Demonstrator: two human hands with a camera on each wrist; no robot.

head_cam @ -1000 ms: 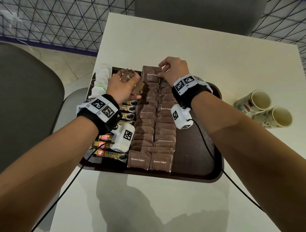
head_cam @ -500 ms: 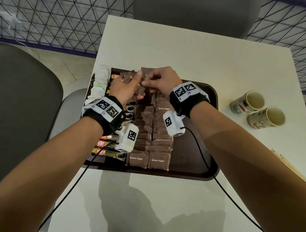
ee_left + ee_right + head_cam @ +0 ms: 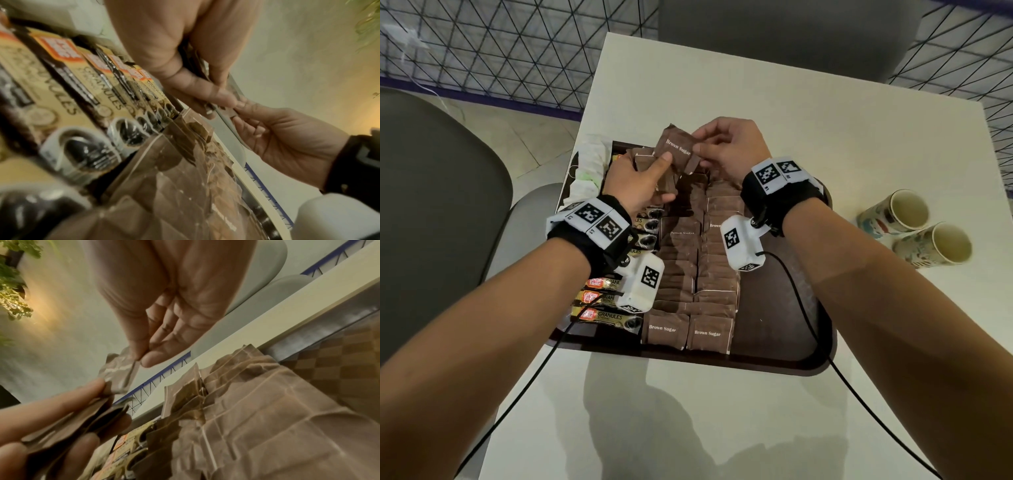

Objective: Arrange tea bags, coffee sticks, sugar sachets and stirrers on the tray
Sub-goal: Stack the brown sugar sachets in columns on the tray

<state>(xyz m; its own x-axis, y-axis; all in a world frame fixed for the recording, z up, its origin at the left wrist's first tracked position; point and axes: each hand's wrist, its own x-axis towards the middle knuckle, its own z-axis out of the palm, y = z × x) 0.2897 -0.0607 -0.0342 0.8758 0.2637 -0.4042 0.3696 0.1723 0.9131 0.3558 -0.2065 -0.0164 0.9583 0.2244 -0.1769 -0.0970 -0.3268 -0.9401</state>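
Note:
My left hand (image 3: 654,171) grips a small bundle of brown sugar sachets (image 3: 82,426) above the far end of the dark tray (image 3: 784,329). My right hand (image 3: 700,142) pinches the edge of the top sachet (image 3: 677,152), which stands tilted up between the two hands. In the right wrist view, thumb and forefinger meet on that crumpled sachet (image 3: 117,373). Two overlapping rows of sugar sachets (image 3: 709,287) run down the tray's middle. Coffee sticks (image 3: 609,317) lie in a column left of them, and white tea bags (image 3: 589,168) sit at the far left edge. No stirrers show.
Two paper cups (image 3: 907,212) (image 3: 945,245) lie on their sides on the white table right of the tray. The right strip of the tray is bare. A grey chair stands at the left, and wrist-camera cables trail over the tray's near edge.
My right hand left the far end of the right sachet row, crossed to my left hand and took hold of the top sachet of the bundle. Both hands rose slightly.

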